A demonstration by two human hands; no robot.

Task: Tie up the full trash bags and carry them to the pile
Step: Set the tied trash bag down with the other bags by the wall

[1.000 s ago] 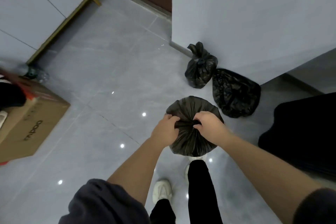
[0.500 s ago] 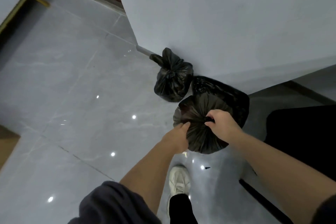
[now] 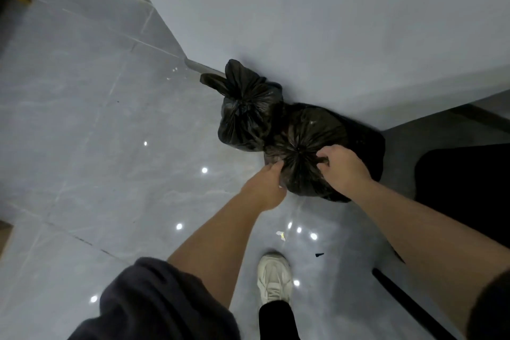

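Pinching the gathered plastic beside the puckered centre of the bag [image 3: 303,143], the right hand [image 3: 342,171] has its fingers curled into the folds, so that grip is closed on the bag. The left hand [image 3: 265,188] reaches the bag's left edge with its fingertips against the plastic. Its fingers are turned away from the camera, so I cannot tell whether that grip pinches or only touches. The bag is at the foot of the wall [image 3: 303,22], touching the tied bag [image 3: 245,113] on its left and in front of a third bag [image 3: 369,135]. Whether it rests on the floor [image 3: 96,132] or hangs just above cannot be told.

Judging by its rounded bulge and fine wrinkles, the bag is thin, soft film, full but probably not heavy. It should sag and shift, and the glossy plastic may slip or tear if pulled by one fold. The gathered neck looks the best place to hold, with all the folds bunched together.

No brand, label or writing can be read on the bags, the wall or the white shoe [image 3: 274,279]
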